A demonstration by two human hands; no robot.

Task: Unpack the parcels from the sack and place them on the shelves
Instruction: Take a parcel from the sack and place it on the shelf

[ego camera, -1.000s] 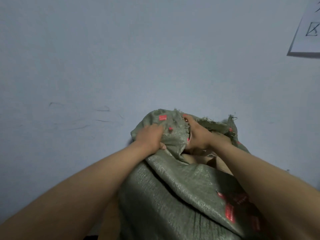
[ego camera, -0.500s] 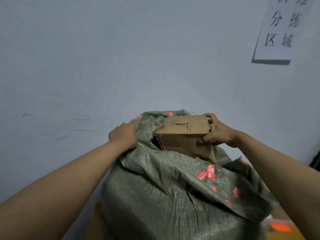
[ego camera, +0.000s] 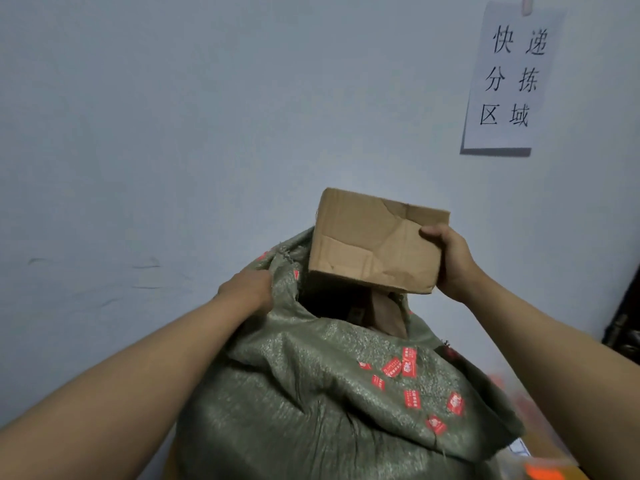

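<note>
Head view: right hand [ego camera: 452,263] holds box [ego camera: 375,242] above sack [ego camera: 311,393] rim.

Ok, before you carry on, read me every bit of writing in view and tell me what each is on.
"快递 分拣 区域", in three rows, on the white paper sheet on the wall.
Red printed marks on the green sack: too small and blurred to read.
Cardboard box gripped by the right hand: no writing on the faces in view.

Both forearms are bare to the frame edge, without sleeves or jewellery.
</note>
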